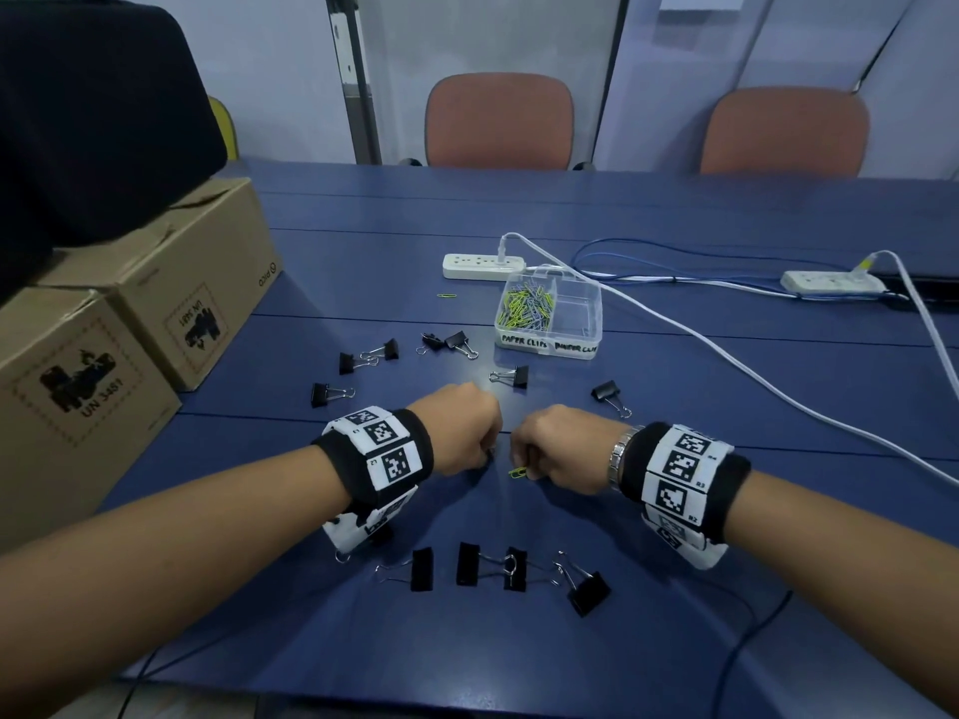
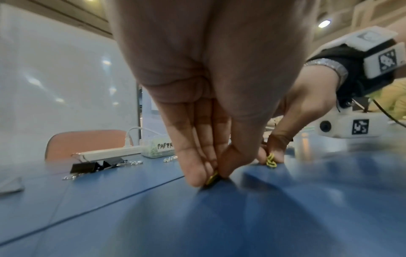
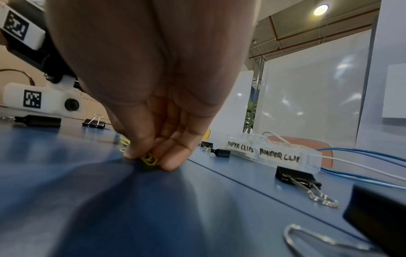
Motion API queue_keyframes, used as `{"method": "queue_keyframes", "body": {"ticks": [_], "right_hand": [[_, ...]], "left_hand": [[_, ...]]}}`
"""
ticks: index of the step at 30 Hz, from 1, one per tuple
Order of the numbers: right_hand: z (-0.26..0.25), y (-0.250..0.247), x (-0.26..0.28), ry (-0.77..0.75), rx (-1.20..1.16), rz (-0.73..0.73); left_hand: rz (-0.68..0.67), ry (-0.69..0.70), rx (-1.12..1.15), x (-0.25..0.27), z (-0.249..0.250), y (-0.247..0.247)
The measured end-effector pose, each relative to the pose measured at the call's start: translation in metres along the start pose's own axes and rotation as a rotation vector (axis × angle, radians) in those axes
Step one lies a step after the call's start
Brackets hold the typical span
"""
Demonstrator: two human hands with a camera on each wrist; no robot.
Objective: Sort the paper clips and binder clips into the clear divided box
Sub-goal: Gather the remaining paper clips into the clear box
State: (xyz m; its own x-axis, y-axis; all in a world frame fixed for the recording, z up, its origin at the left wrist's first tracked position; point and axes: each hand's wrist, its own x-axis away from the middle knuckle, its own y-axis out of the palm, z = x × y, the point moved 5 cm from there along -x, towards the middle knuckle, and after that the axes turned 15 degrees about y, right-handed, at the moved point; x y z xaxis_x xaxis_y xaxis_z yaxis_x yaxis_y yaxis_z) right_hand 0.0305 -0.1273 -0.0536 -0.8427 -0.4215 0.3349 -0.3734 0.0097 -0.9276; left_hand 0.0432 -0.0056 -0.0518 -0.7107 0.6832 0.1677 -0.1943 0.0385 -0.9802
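Your right hand (image 3: 153,121) pinches several yellow paper clips (image 3: 149,160) lying flat on the desk (image 1: 674,640). Your left hand (image 2: 208,104) pinches another clip (image 2: 212,178); its direction is unclear.

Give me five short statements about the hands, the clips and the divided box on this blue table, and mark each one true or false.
1. The right hand pinches yellow paper clips at the blue table. True.
2. The clear plastic divided box has black binder clips in its right compartment. False: that compartment looks empty.
3. Coloured paper clips fill the box's left compartment. True.
4. The left hand lies flat and open. False: its fingers pinch a small yellow clip.
5. All black binder clips are stacked in one pile. False: they lie scattered around the hands.
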Motion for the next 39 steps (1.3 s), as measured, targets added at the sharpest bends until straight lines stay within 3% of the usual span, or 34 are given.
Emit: {"method": "queue_keyframes", "body": {"ticks": [6, 16, 26, 39], "right_hand": [[-0.001, 0.002, 0.001, 0.028, -0.006, -0.017], [-0.006, 0.004, 0.007, 0.002, 0.008, 0.108], [-0.013, 0.004, 0.005, 0.054, 0.068, 0.046], [0.002, -0.003, 0.002, 0.102, -0.159, 0.052]], "left_hand": [[-0.028, 0.003, 0.006, -0.002, -0.002, -0.001], [0.004, 0.014, 0.04, -0.001, -0.005, -0.002], [0.019, 0.025, 0.054, 0.001, -0.005, 0.0], [0.067, -0.023, 0.174, -0.005, -0.015, -0.008]]}}
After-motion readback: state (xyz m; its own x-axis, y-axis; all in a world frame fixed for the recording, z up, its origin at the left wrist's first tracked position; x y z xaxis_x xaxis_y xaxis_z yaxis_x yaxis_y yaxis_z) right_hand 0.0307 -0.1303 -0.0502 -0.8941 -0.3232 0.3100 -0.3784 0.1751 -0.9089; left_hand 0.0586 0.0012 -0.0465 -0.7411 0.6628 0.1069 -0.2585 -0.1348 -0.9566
